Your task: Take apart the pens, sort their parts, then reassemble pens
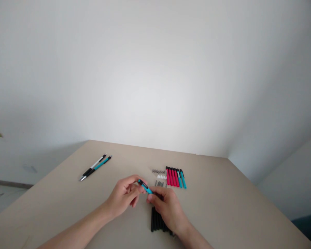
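Observation:
A blue pen barrel (145, 187) with a black clip end is held in front of me, tilted with its clip end up and to the left. My left hand (124, 194) pinches it near the clip end between thumb and fingers. Around its lower end, my right hand (167, 203) is closed, hiding that part. Just below the right hand lies a row of black pen parts (157, 221), partly covered by it. Small white parts (161, 177) and small springs or metal pieces (158, 171) lie beyond the hands, along with metallic parts (159, 184).
Several red pen barrels (172, 177) lie in a row with blue barrels (182, 179) right of the small parts. A white-and-black pen (93, 166) and a blue-and-black pen (97, 167) rest at the left. The beige table (217, 207) meets a white wall (155, 76) behind.

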The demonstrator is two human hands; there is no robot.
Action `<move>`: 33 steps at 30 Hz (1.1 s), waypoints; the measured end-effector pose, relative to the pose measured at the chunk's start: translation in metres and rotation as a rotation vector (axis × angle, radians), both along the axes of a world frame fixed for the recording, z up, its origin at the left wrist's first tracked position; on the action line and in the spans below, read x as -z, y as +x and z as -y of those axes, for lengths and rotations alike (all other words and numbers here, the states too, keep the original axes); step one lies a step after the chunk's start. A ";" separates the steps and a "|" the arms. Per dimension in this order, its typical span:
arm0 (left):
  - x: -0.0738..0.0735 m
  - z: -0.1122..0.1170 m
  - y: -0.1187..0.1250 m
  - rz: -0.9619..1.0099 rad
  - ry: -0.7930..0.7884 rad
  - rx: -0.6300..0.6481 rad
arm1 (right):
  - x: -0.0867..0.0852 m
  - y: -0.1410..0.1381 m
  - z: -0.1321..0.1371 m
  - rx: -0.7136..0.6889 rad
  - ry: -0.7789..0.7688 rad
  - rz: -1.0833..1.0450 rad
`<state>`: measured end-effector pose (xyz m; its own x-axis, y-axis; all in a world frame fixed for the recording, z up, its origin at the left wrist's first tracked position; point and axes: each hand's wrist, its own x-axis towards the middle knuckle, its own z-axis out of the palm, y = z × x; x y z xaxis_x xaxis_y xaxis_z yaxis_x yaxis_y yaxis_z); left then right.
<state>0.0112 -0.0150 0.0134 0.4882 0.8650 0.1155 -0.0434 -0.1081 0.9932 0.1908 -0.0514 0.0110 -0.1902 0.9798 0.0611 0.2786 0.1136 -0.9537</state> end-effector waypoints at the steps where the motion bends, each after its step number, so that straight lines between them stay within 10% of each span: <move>1: 0.000 0.000 0.000 0.006 0.000 -0.009 | -0.001 0.001 0.000 0.002 0.001 -0.005; 13: -0.008 -0.003 0.001 0.205 -0.054 -0.134 | -0.009 0.016 -0.006 0.234 0.135 0.034; 19: -0.004 -0.003 -0.002 0.074 -0.236 0.116 | -0.013 0.042 -0.014 0.551 0.261 0.138; 33: -0.010 0.011 0.003 -0.099 -0.212 0.375 | 0.000 0.046 -0.035 0.580 0.387 0.285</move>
